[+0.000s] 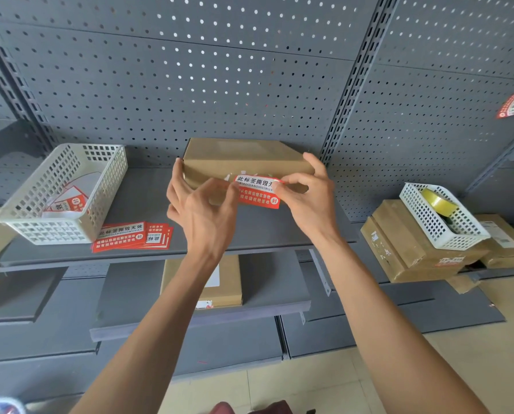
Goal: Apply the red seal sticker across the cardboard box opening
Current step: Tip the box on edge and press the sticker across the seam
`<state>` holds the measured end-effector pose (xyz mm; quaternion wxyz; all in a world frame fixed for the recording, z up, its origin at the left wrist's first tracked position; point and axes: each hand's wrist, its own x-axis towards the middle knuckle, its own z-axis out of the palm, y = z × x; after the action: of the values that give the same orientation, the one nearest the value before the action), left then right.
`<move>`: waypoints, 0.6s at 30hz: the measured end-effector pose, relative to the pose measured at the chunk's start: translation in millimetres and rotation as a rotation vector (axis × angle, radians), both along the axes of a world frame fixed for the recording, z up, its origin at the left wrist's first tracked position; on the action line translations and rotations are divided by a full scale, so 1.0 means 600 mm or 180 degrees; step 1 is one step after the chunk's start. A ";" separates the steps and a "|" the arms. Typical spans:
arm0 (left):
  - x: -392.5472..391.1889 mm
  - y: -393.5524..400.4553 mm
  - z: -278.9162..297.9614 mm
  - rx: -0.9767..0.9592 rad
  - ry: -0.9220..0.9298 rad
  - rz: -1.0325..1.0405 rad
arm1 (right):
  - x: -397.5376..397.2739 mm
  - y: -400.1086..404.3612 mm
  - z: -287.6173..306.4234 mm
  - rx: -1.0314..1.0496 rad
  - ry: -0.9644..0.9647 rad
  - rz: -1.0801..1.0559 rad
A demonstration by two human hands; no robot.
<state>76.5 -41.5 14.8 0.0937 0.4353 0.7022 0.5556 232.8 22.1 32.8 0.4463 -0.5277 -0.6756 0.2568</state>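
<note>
A flat brown cardboard box [243, 159] rests on the grey shelf, its front edge facing me. The red seal sticker [257, 191] with white and black print hangs over that front edge. My left hand [202, 204] pinches the sticker's left end, its thumb touching the box's left corner. My right hand [309, 194] pinches the right end, with its index finger resting on the box's top right corner. The sticker is stretched between both hands, against the box front.
A stack of red seal stickers [131, 236] lies on the shelf [148, 210] left of my hands, beside a white basket [61, 192] holding backing paper. At right, another white basket [441, 216] with a tape roll sits on cardboard boxes [405, 249]. A box [219, 282] lies on the lower shelf.
</note>
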 end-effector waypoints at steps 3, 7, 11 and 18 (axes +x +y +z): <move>-0.002 0.015 0.015 0.0023 0.0050 0.0065 | -0.009 0.008 0.025 -0.0017 -0.0202 -0.0103; -0.010 0.030 0.028 0.0048 0.0089 0.0112 | -0.027 0.017 0.042 -0.0033 -0.0529 -0.0299; -0.020 0.043 0.038 -0.0017 0.0220 0.0144 | -0.047 0.024 0.043 -0.0010 -0.0716 -0.0498; -0.018 0.052 0.041 -0.0083 0.0281 0.0153 | -0.051 0.030 0.054 -0.0041 -0.0761 -0.0577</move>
<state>65.5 -10.2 39.4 0.0549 0.4410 0.7231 0.5287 201.9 40.3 65.0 0.3807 -0.6162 -0.6718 0.1550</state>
